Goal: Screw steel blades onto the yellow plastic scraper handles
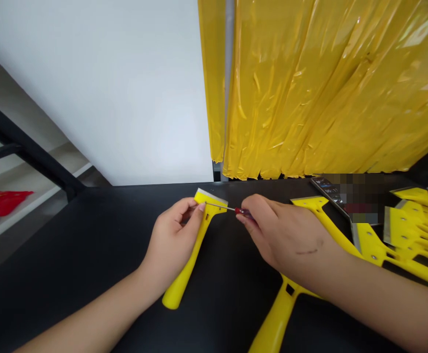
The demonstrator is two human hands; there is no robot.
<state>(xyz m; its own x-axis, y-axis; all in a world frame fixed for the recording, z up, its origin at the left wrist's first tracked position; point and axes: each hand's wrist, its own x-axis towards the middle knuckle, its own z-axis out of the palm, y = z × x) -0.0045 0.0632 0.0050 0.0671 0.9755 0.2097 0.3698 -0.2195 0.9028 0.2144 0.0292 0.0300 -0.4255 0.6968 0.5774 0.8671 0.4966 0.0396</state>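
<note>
My left hand [175, 230] grips a yellow plastic scraper [188, 274] by its neck, with the handle running down toward me and a metal blade [211, 196] at its head. My right hand [283, 230] pinches a small red-handled screwdriver [243, 212], and its thin shaft reaches across to the scraper's head near my left fingers. Another yellow scraper [278, 318] lies partly under my right forearm. A third [318, 208] lies just beyond my right hand, and several more form a pile [412, 230] at the right.
The scrapers lie on a black table [88, 245]. A dark flat object [331, 193], partly blurred out, lies at its back edge. Yellow plastic sheeting [327, 88] hangs behind, next to a white wall [88, 88]. Red items [6, 202] sit on a lower shelf at the left, past a black rail [22, 149].
</note>
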